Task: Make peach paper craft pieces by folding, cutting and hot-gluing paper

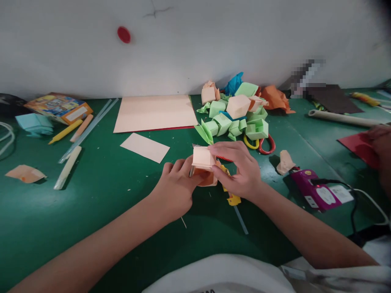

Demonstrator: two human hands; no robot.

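One peach paper scrap (26,173) lies at the far left of the green table (106,228); beyond it sits a folded blue paper piece (35,123); long clear sticks (88,130) slant nearby, and a pale rectangle (145,147) lies just in front of a large pale sheet (155,112).

The left hand (175,187) grips the left side of a small peach paper box (203,158), its thumb over the shaded hollow; the box is directly between the hands, to the right of the left palm, about equally near both; its pale upper panel shows on the far side and the hollow on the near side, though which way its longer axis runs cannot be told, as fingers cover the walls.

The right hand (240,169) pinches the box's right edge; under that hand lies a yellow tool (234,199), partly hidden; beyond is a heap of folded papers (238,106); farther right are a purple device (305,181) and another person's hand (383,148) at a red paper (359,148).
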